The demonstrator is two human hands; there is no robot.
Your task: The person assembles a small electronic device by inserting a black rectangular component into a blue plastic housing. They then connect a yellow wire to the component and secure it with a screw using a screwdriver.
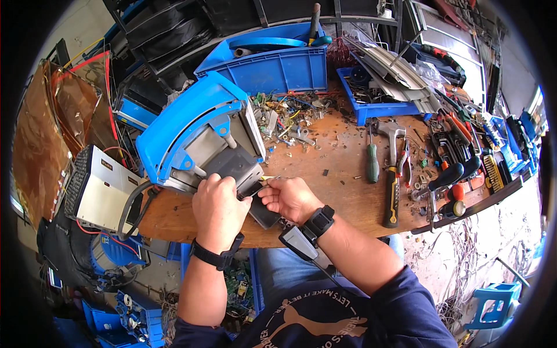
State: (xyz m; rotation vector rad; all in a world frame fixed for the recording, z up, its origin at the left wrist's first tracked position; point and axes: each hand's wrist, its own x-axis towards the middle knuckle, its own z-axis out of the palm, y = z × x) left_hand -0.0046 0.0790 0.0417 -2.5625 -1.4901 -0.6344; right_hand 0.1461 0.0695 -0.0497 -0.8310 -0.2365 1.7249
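Labels on the workbench clutter

At about 9 o'clock, a silver metal box (100, 188) lies tilted off the bench's left edge, carrying 2 small dark rectangular labels (107, 165) on its pale top face, one near the upper edge and one lower down. No screens, signs or packages show clearly elsewhere; any stickers on the tools toward 3 o'clock are too small to tell.
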